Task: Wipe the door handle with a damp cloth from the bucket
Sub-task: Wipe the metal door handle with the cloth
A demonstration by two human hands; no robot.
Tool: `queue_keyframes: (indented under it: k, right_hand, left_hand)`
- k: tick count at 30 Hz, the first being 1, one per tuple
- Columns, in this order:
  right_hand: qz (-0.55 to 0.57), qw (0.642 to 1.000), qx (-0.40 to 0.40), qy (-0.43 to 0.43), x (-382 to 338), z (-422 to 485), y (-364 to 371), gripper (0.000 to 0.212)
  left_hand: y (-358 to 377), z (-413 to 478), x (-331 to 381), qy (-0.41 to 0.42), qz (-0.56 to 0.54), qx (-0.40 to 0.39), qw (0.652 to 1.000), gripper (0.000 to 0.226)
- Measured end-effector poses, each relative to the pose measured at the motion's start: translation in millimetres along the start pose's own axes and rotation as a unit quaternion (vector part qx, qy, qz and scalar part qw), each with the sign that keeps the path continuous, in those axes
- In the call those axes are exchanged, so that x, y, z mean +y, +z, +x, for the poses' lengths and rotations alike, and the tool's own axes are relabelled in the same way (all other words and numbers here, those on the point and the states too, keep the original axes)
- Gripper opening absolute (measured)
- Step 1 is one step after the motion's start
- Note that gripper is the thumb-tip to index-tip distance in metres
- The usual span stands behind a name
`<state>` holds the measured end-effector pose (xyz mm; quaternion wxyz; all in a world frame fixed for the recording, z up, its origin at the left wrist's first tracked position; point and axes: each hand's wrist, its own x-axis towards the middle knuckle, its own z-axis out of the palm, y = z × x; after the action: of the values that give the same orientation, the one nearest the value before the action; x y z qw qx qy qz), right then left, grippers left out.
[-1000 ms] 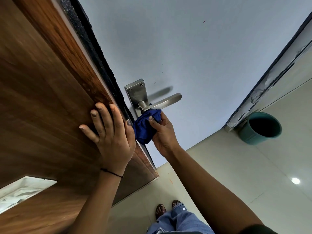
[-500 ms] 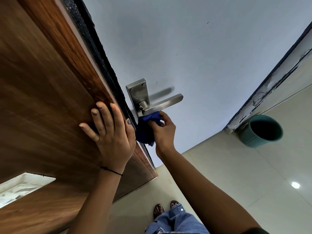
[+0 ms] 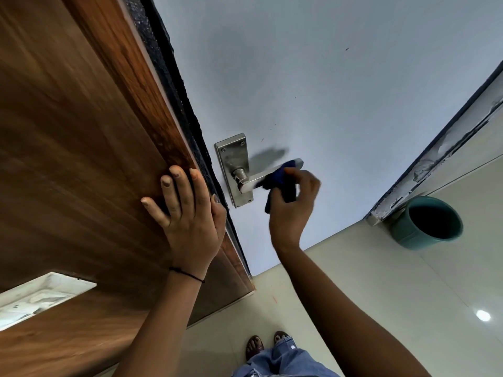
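A steel lever door handle (image 3: 251,180) on a steel backplate (image 3: 234,159) sits on the pale grey door. My right hand (image 3: 292,210) grips a dark blue cloth (image 3: 281,183) wrapped around the outer part of the lever, near its tip. My left hand (image 3: 187,210) lies flat with fingers spread on the brown wooden panel (image 3: 81,159) beside the door edge. A teal bucket (image 3: 427,223) stands on the floor at the right, by the base of the door frame. Its inside looks dark.
The black door edge (image 3: 174,85) runs diagonally between the wooden panel and the grey door face. The pale tiled floor (image 3: 381,281) lies below. My feet in sandals and jeans (image 3: 275,352) show at the bottom. A worn white frame (image 3: 449,148) rises right.
My right hand has slid the blue cloth from under the lever's base, near the backplate, outward along the lever to its tip. My left hand has stayed flat on the wood.
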<state>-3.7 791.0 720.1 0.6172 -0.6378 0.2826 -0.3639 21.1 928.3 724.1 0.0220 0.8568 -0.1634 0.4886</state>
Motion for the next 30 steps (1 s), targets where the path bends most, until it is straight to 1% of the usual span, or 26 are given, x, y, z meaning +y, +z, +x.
queue_keyframes:
  k: [3,5,6,8,11,12,14,16,17,18,20,22,24,26,30]
  right_hand:
    - [-0.043,0.992,-0.109,-0.056,4.9,-22.5,8.5,0.041]
    - [-0.080,0.981,-0.154,-0.089,4.7,-28.1,9.9,0.040]
    - [-0.094,0.977,-0.158,-0.107,3.6,-25.6,8.0,0.040]
    - [-0.106,0.978,-0.131,-0.122,2.2,-11.1,0.6,0.040]
    - [-0.092,0.992,-0.038,-0.080,4.2,24.2,-10.7,0.038]
    - [-0.089,0.993,-0.020,-0.070,4.1,31.2,-12.3,0.038]
    - [-0.106,0.991,-0.021,-0.078,4.9,29.0,-10.1,0.037]
    - [-0.133,0.982,-0.067,-0.116,5.7,8.0,-1.8,0.036]
    - [-0.151,0.971,-0.100,-0.155,5.7,-4.3,3.1,0.035]
    - [-0.181,0.953,-0.130,-0.205,5.8,-14.8,7.4,0.035]
    - [-0.278,0.899,-0.160,-0.299,6.3,-24.3,14.6,0.036]
    - [-0.356,0.854,-0.161,-0.344,2.1,-19.7,16.1,0.037]
    - [-0.390,0.831,-0.158,-0.364,-3.7,-12.2,12.5,0.035]
    - [-0.404,0.831,-0.139,-0.357,-4.8,0.4,5.8,0.031]
    - [-0.395,0.876,-0.093,-0.259,-1.7,37.5,-9.0,0.032]
  left_hand:
    - [0.2,0.6,-0.4,0.002,-0.003,0.004,1.000,0.079]
    - [0.2,0.6,-0.5,0.002,-0.005,0.004,1.000,0.080]
    - [0.1,0.3,-0.3,0.004,-0.007,0.005,1.000,0.080]
    - [-0.1,-0.2,0.4,0.005,-0.007,0.008,1.000,0.080]
    - [0.1,0.5,0.5,0.003,-0.006,0.007,1.000,0.080]
    - [0.0,0.6,0.8,0.002,-0.006,0.006,1.000,0.081]
    - [-0.2,0.4,1.0,0.002,-0.011,0.006,1.000,0.080]
    - [0.2,0.2,0.9,0.001,-0.013,0.009,1.000,0.080]
    - [0.4,0.4,0.8,0.001,-0.011,0.010,1.000,0.080]
    - [0.3,0.4,0.6,0.002,-0.011,0.010,1.000,0.079]
    - [0.0,0.4,0.5,0.006,-0.013,0.009,1.000,0.080]
    - [-0.4,0.3,0.3,0.009,-0.016,0.007,1.000,0.080]
    - [-0.1,-0.3,-0.2,0.009,-0.019,0.010,1.000,0.078]
    - [0.1,-0.3,-0.9,0.009,-0.022,0.012,1.000,0.077]
    - [-0.7,0.1,-0.8,0.010,-0.024,0.009,1.000,0.076]
